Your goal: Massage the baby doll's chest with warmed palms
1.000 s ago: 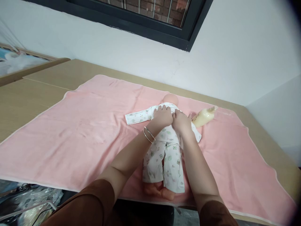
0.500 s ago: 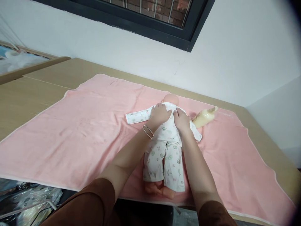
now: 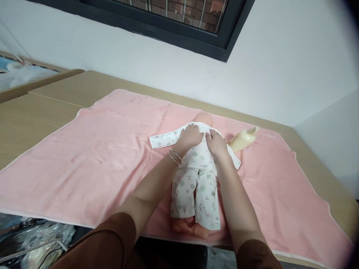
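A baby doll (image 3: 203, 118) in white printed pyjamas (image 3: 196, 190) lies on a pink blanket (image 3: 98, 157), head away from me and bare feet at the near edge. My left hand (image 3: 190, 136), with bangles on the wrist, rests on the left side of the doll's chest, fingers curled onto the cloth. My right hand (image 3: 215, 142) presses on the right side of the chest, fingers together. Whether the fingers pinch the cloth is hidden. One empty sleeve (image 3: 164, 139) lies stretched out to the left.
A cream feeding bottle (image 3: 243, 139) lies on its side on the blanket, just right of the doll. The blanket covers a tan tabletop (image 3: 50, 101) against a white wall under a dark window frame. Plastic-wrapped clutter (image 3: 33, 239) sits below the near left edge.
Both hands stay on the doll's chest; they have shifted slightly and now lie a little closer together than half a second ago. The doll and bottle have not moved.
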Demonstrator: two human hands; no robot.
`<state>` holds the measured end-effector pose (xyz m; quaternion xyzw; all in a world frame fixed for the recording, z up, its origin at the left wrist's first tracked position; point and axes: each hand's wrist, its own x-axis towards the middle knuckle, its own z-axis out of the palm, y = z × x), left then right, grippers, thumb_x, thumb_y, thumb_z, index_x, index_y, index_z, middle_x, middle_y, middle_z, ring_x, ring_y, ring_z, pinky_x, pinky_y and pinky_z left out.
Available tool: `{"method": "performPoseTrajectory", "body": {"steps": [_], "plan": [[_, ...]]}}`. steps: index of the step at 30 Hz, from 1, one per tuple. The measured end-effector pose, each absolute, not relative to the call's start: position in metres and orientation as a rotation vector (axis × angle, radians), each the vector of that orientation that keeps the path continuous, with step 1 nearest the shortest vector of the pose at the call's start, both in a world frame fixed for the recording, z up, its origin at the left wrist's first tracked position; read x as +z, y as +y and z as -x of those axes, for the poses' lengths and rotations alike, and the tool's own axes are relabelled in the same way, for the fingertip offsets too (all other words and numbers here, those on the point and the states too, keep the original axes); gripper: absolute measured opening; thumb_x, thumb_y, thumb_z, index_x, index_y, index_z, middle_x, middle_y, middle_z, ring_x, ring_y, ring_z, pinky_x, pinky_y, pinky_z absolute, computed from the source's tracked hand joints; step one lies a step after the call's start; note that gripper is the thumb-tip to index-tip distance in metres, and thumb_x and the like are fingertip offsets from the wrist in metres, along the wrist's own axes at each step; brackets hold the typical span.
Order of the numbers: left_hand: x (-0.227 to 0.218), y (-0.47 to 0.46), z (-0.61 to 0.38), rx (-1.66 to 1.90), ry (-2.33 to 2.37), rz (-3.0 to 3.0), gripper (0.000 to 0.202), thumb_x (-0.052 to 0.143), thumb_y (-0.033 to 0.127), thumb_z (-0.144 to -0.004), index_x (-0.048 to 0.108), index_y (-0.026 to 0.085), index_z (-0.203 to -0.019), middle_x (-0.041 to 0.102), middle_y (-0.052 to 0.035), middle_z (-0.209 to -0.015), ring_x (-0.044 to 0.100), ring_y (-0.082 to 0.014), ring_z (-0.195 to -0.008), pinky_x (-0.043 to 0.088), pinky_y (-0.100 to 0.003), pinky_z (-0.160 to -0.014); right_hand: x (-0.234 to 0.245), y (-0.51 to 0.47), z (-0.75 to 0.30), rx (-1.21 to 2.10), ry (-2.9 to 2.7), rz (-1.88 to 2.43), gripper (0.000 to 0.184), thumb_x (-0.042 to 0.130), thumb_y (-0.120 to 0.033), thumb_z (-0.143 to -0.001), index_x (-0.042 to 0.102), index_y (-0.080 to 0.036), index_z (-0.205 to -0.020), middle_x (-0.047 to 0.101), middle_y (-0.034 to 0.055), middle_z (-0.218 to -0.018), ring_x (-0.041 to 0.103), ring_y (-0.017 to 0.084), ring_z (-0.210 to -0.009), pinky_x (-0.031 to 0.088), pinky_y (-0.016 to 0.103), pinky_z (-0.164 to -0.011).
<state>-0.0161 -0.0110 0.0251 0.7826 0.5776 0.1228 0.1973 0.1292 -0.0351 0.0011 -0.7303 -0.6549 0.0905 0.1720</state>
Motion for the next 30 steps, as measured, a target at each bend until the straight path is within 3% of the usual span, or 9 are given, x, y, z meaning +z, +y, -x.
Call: {"method": "performPoseTrajectory", "body": {"steps": [2, 5, 9, 13, 16, 18, 20, 24, 30], "plan": [[0.017, -0.007, 0.015, 0.408, 1.639, -2.204, 0.056, 0.038, 0.043, -0.112, 0.050, 0.009, -0.156, 0.047, -0.0216, -0.171, 0.039, -0.0312, -0.162, 0.032, -0.050, -0.132, -0.007, -0.030, -0.129, 0.241, -1.821, 2.045, 0.055, 0.029, -0.041, -0.110, 0.059, -0.019, -0.150, 0.054, 0.0181, -0.167, 0.047, 0.033, -0.153, 0.028, 0.062, -0.127], [0.023, -0.014, 0.013, 0.349, 1.657, -2.206, 0.053, 0.041, 0.039, -0.111, 0.053, 0.009, -0.153, 0.053, -0.0230, -0.165, 0.046, -0.0329, -0.157, 0.038, -0.051, -0.128, -0.003, -0.033, -0.121, 0.198, -1.834, 2.093, 0.052, 0.028, -0.037, -0.109, 0.062, -0.017, -0.145, 0.060, 0.0208, -0.160, 0.050, 0.035, -0.150, 0.034, 0.061, -0.123], [0.047, -0.034, 0.009, 0.186, 1.598, -2.257, 0.034, 0.048, 0.024, -0.106, 0.074, 0.015, -0.126, 0.075, -0.0193, -0.136, 0.070, -0.0321, -0.130, 0.048, -0.049, -0.117, 0.018, -0.052, -0.106, 0.070, -1.992, 2.204, 0.043, 0.034, -0.028, -0.108, 0.070, -0.013, -0.126, 0.076, 0.0252, -0.129, 0.068, 0.037, -0.128, 0.030, 0.063, -0.123], [0.048, -0.034, 0.005, 0.185, 1.630, -2.244, 0.030, 0.049, 0.022, -0.104, 0.078, 0.018, -0.112, 0.081, -0.0158, -0.117, 0.076, -0.0300, -0.115, 0.049, -0.049, -0.115, 0.025, -0.058, -0.102, 0.031, -2.052, 2.198, 0.035, 0.044, -0.026, -0.105, 0.074, -0.015, -0.116, 0.080, 0.0234, -0.116, 0.073, 0.036, -0.117, 0.026, 0.061, -0.125], [0.029, -0.023, 0.003, 0.350, 1.685, -2.232, 0.038, 0.045, 0.030, -0.108, 0.073, 0.015, -0.127, 0.075, -0.0194, -0.138, 0.067, -0.0322, -0.135, 0.047, -0.051, -0.119, 0.012, -0.046, -0.111, 0.099, -1.936, 2.126, 0.043, 0.036, -0.033, -0.107, 0.074, -0.017, -0.120, 0.077, 0.0225, -0.128, 0.068, 0.035, -0.128, 0.032, 0.057, -0.123], [0.013, -0.014, 0.003, 0.473, 1.724, -2.207, 0.046, 0.040, 0.035, -0.110, 0.064, 0.013, -0.143, 0.061, -0.0197, -0.158, 0.052, -0.0328, -0.153, 0.039, -0.054, -0.127, -0.002, -0.035, -0.119, 0.164, -1.850, 2.050, 0.049, 0.033, -0.037, -0.108, 0.068, -0.018, -0.136, 0.068, 0.0210, -0.150, 0.057, 0.034, -0.144, 0.034, 0.055, -0.124], [-0.001, -0.006, 0.001, 0.570, 1.745, -2.164, 0.052, 0.038, 0.039, -0.111, 0.056, 0.014, -0.153, 0.053, -0.0174, -0.168, 0.042, -0.0313, -0.161, 0.029, -0.055, -0.134, -0.015, -0.026, -0.126, 0.225, -1.787, 2.000, 0.055, 0.032, -0.039, -0.108, 0.061, -0.019, -0.150, 0.055, 0.0172, -0.166, 0.045, 0.031, -0.156, 0.029, 0.056, -0.129], [-0.011, 0.001, -0.001, 0.640, 1.739, -2.133, 0.051, 0.040, 0.042, -0.110, 0.056, 0.018, -0.153, 0.054, -0.0141, -0.168, 0.041, -0.0290, -0.161, 0.023, -0.053, -0.137, -0.024, -0.019, -0.131, 0.275, -1.746, 1.984, 0.058, 0.034, -0.042, -0.109, 0.056, -0.019, -0.158, 0.047, 0.0147, -0.173, 0.036, 0.030, -0.163, 0.018, 0.061, -0.135], [-0.009, 0.004, 0.001, 0.652, 1.712, -2.117, 0.046, 0.043, 0.038, -0.110, 0.061, 0.019, -0.148, 0.058, -0.0139, -0.164, 0.046, -0.0302, -0.157, 0.026, -0.054, -0.135, -0.012, -0.028, -0.122, 0.099, -1.775, 1.948, 0.063, 0.044, -0.037, -0.105, 0.050, -0.010, -0.162, 0.034, 0.0229, -0.178, 0.030, 0.040, -0.166, 0.021, 0.068, -0.132]]}}
